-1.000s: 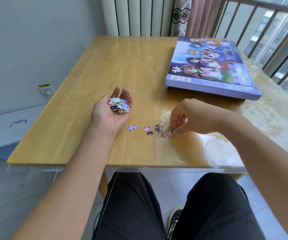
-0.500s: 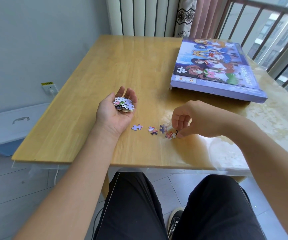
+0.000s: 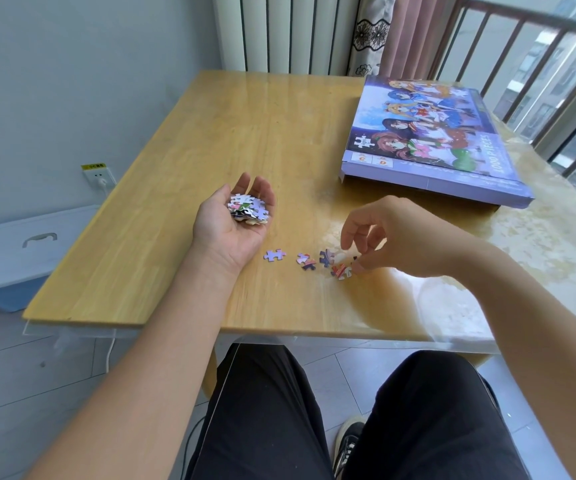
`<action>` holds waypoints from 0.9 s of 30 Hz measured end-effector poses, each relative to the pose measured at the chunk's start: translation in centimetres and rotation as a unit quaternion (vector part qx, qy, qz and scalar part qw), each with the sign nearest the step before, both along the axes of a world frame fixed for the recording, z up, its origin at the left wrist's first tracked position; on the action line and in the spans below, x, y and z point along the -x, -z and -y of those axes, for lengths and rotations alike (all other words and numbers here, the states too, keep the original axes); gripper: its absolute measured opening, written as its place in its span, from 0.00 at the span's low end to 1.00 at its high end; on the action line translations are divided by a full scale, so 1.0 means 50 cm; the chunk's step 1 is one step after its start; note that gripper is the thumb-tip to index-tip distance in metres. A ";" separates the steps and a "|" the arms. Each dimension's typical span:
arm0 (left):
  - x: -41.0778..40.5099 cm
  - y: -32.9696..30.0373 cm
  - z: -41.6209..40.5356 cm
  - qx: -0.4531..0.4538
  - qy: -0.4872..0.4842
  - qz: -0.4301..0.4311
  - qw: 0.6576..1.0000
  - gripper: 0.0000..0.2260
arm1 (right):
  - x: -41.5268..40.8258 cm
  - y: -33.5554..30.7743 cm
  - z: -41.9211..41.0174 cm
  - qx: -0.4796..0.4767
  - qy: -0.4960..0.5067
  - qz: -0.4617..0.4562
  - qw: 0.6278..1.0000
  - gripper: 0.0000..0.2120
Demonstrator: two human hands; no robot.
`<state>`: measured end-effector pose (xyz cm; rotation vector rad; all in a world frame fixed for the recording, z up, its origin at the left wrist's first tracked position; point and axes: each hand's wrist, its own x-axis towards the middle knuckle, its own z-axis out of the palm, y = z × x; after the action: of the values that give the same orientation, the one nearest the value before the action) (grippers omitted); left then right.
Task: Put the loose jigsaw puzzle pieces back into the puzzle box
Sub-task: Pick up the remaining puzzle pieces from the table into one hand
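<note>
at the far left, beside the tabletop, stands a pale blue plastic bin (image 3: 12, 251) with a smooth lid and a moulded handle, and a white wall socket (image 3: 99, 176) with a plug sits on the grey wall above it. the tabletop (image 3: 161, 216) is light wood with a long grain under a glossy clear cover. the left hand (image 3: 234, 220) lies palm up on the wood, cupped, with a small heap of pieces (image 3: 247, 209) in its hollow; the fingers are loosely curved around the heap. to the right, three loose pieces lie flat on the wood: a lilac piece (image 3: 274, 255), a piece with red and white (image 3: 306, 261), then a dark blue piece (image 3: 326, 257). the right hand (image 3: 394, 233) hovers there, thumb and fingertips pinching a red striped piece (image 3: 342, 271) that touches the tabletop. far right and further back lies the flat cardboard puzzle box (image 3: 428, 133), closed, with a shiny printed cartoon lid.
</note>
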<state>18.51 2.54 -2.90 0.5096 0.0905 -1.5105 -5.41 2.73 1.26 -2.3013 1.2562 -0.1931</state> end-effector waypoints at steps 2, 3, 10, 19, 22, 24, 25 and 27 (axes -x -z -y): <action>-0.001 0.000 0.000 0.001 0.002 0.004 1.000 0.16 | -0.022 -0.013 0.009 -0.029 0.014 0.105 0.994 0.13; -0.001 0.001 0.000 0.002 0.005 0.006 1.000 0.16 | -0.042 -0.020 0.016 -0.048 0.022 0.173 0.984 0.12; -0.001 -0.002 0.001 -0.012 0.012 0.055 0.998 0.17 | -0.217 -0.033 0.057 -0.044 0.069 0.296 0.952 0.10; -0.002 -0.004 0.003 0.003 0.006 -0.016 1.000 0.16 | -0.023 -0.011 0.021 -0.063 -0.027 -0.066 0.995 0.24; 0.000 -0.005 0.001 0.003 0.005 -0.018 1.000 0.16 | -0.012 0.011 0.008 -0.054 -0.015 -0.016 0.998 0.20; 0.002 -0.005 0.000 0.003 0.002 -0.021 1.000 0.16 | -0.015 0.016 0.008 -0.048 -0.014 0.000 0.999 0.16; 0.002 -0.004 0.000 0.002 0.001 -0.024 1.000 0.15 | -0.016 0.017 0.009 -0.046 -0.015 -0.002 0.999 0.14; 0.000 -0.003 -0.001 0.001 -0.001 -0.019 1.000 0.15 | -0.018 0.018 0.011 -0.047 -0.021 -0.011 0.999 0.11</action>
<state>18.51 2.61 -2.73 0.4802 0.1190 -1.5190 -4.49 2.17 0.35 -2.2519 1.2007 -0.0926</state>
